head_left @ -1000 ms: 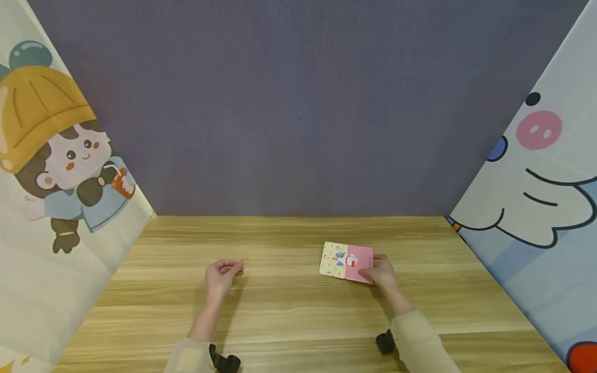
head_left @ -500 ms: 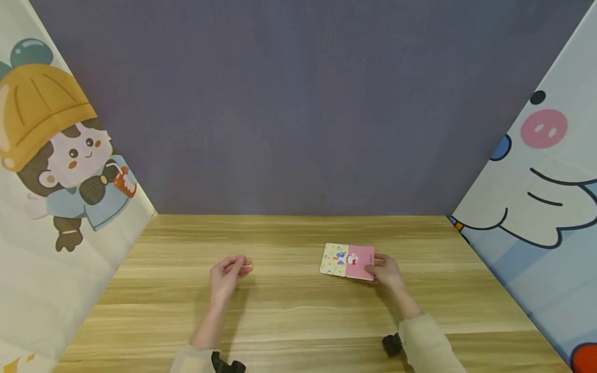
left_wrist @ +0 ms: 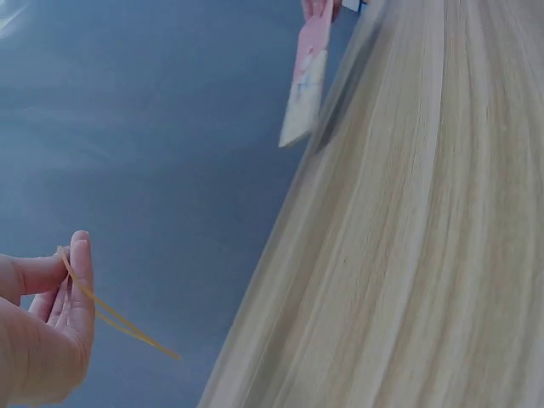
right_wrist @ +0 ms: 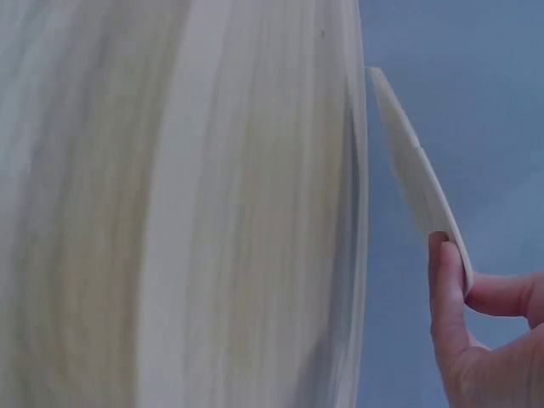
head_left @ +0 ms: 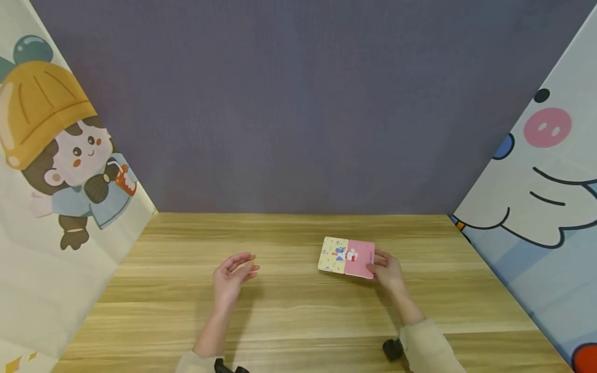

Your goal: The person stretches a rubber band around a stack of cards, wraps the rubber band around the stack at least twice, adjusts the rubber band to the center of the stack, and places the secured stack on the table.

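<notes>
My left hand [head_left: 229, 277] is raised over the left middle of the table, thumb and fingertips pinching a thin yellow rubber band [left_wrist: 155, 342]. In the left wrist view the band hangs out from the fingertips as a narrow, slack loop; the head view barely shows it. Over on the right, my right hand [head_left: 389, 272] grips the right edge of a flat card [head_left: 360, 259], one half pink, the other pale yellow, with a cartoon print across the seam. Seen edge-on in the right wrist view, the card [right_wrist: 416, 174] is tilted and off the tabletop, its plain back towards the wood.
Beneath both hands lies a wood-grain table [head_left: 298, 311]. A dark grey panel [head_left: 298, 109] rises at its far edge. Printed cartoon panels stand at the left [head_left: 28, 280] and right [head_left: 527, 280]. Dark wrist cameras sit at both sleeves.
The left hand has moved slightly right and its fingers have spread a little, the band still held. The right hand keeps its grip while the card's tilt shifts slightly.
</notes>
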Tool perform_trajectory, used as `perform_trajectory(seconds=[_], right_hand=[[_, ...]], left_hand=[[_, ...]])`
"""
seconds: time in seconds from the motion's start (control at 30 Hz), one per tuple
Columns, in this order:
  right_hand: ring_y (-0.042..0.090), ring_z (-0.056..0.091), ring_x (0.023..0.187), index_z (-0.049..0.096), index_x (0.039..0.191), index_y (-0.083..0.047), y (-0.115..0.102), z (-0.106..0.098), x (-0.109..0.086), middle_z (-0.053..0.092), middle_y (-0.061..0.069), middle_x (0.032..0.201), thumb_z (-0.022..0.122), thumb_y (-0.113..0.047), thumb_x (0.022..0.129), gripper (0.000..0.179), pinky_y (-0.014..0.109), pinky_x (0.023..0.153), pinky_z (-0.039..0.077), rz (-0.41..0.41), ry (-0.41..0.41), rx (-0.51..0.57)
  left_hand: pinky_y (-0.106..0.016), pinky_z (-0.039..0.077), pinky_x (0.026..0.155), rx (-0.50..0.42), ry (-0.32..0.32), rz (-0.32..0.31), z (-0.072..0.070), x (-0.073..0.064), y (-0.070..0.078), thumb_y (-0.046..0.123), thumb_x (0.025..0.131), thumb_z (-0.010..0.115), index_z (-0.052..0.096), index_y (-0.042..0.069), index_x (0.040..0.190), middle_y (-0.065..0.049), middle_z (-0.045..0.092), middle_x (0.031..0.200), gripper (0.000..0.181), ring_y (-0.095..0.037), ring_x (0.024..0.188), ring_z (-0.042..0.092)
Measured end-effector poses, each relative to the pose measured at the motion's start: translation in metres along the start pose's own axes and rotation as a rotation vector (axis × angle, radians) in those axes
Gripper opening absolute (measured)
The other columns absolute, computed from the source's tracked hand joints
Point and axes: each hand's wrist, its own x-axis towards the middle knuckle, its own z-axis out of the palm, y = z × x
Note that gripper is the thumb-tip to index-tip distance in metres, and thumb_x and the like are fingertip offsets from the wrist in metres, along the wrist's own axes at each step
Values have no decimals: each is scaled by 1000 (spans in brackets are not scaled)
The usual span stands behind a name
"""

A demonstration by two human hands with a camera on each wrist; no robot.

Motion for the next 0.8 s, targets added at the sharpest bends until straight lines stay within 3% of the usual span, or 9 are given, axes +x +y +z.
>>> perform_trajectory(seconds=[0.27,0.53,0.8], right_hand=[[9,60,60,31,133,4,-14,5,-13,59,24,93,56,13,78,61,26,51,53,-74,41,64],[10,62,62,36,132,-1,-22,11,-29,60,22,92,58,12,77,61,24,53,53,-114,62,67],[11,62,62,40,131,-4,-29,15,-45,62,17,88,60,11,76,60,23,50,51,-123,56,113]], left_hand=[[-37,53,68,-32,19,9,6,-3,-1,6,73,71,57,-9,97,-24,60,103,32,-33,79,62],[-39,51,71,-27,-29,6,7,-5,-3,16,84,62,58,-9,104,-21,59,108,32,-35,83,62],[-40,51,74,-23,-59,65,11,-5,-5,8,80,64,57,-6,111,-23,58,108,35,-36,88,60]])
